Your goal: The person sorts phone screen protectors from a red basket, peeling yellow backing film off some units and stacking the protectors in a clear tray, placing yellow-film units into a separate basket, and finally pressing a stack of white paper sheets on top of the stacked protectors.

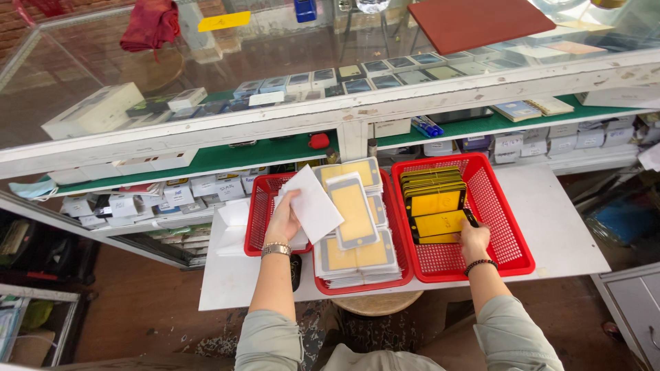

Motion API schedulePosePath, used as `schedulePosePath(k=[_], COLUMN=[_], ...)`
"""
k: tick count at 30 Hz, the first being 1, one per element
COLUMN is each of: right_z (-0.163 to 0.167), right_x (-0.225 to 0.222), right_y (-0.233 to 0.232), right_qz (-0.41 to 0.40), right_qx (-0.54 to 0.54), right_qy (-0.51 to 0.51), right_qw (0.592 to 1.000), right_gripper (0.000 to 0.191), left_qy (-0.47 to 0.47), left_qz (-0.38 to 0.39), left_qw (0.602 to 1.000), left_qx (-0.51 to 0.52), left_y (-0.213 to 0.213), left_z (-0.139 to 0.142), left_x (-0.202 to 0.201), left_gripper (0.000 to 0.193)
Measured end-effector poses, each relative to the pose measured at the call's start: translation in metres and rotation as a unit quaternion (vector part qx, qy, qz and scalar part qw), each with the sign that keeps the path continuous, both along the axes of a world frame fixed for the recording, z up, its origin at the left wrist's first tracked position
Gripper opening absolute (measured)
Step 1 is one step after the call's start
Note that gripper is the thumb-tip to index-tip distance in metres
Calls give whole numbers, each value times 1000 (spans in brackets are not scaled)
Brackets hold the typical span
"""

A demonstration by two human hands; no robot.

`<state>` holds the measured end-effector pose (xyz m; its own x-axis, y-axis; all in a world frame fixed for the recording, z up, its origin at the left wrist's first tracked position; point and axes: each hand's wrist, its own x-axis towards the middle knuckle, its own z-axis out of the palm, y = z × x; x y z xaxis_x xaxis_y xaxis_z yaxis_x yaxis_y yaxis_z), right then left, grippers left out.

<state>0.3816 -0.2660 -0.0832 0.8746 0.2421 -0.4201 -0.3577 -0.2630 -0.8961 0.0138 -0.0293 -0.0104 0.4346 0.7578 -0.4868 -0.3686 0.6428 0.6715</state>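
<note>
Two red baskets are sitting side by side on a white board that is serving as the counter, and a person is working between them. The left hand is gripping a white envelope-like sleeve over the left red basket, which is piled with grey-framed yellow sheets in several stacks. The right hand is closing its fingers on the nearest of the black-framed yellow sheets stacked in the right red basket. Judging from how things are lying, the left basket is already holding a large share, heaped nearly to the rim, while the right basket is holding one shorter stack, with much of its mesh floor showing. A glass display case with small boxes is standing behind.
</note>
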Motion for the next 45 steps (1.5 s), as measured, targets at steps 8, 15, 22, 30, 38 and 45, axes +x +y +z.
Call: schedulePosePath(k=[8,15,22,30,38,45], right_z=[11,57,75,90,98,110], right_x=[-9,-116,-119,-109,-114,-86], right_y=[26,89,92,101,83,95], right_qz=[30,440,437,418,476,395], right_qx=[-293,-82,-40,234,226,220], right_qy=[-285,-301,-164,-7,50,-132], right_qw=[912,842,883,878,849,882], right_gripper=[67,51,39,23,28,28], left_qy=[364,649,529,-4,-58,22], left_qz=[-5,-16,115,1,-64,-230], left_qw=[909,714,695,966,978,946], left_qx=[204,261,473,257,192,227], left_y=[6,-10,-16,-21,-19,-46], left_z=[-21,-31,-21,9,22,27], left_x=[-45,-29,22,109,121,104], left_gripper=[51,98,105,59,35,40])
